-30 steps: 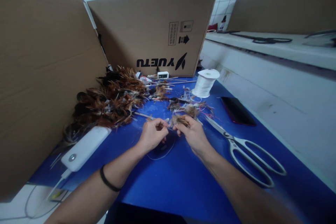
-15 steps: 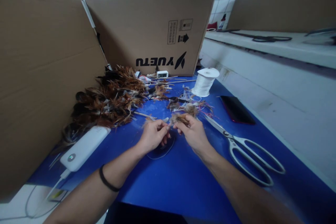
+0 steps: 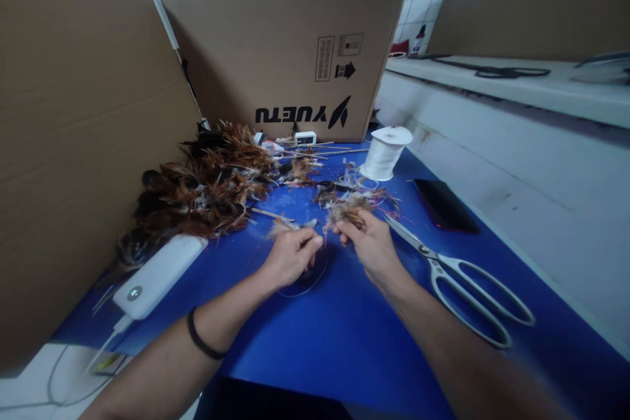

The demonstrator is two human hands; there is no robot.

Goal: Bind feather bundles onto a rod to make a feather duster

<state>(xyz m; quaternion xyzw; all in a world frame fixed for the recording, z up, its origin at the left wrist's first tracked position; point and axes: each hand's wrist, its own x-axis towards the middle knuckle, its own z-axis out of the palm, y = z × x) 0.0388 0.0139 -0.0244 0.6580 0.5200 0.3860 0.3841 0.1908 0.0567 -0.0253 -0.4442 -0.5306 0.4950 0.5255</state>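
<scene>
My right hand [image 3: 368, 239] is closed on a small tuft of brown feathers [image 3: 347, 210], whose ends stick out to the left past the fingers. Close beside it, my left hand [image 3: 291, 254] is pinched shut at a thin pink string [image 3: 325, 231] that shows between the two hands. What else lies inside the left fingers is hidden. A thin pale line [image 3: 308, 290] curves over the table just below that hand. Behind my left fingers lie a loose light feather [image 3: 280, 228] and a thin stick [image 3: 268, 214].
Large silver scissors [image 3: 429, 254] and a dark phone [image 3: 445, 205] lie to the right on the blue table [image 3: 295, 348]. A white spool [image 3: 384, 156] stands farther back. Brown feathers [image 3: 207, 190] are heaped at left, near a white power bank [image 3: 160, 275]. Cardboard [image 3: 275, 46] walls the back.
My hands have drawn a little apart, the right one shifting slightly rightward with the feather tuft. The pink string between them shows more plainly now.
</scene>
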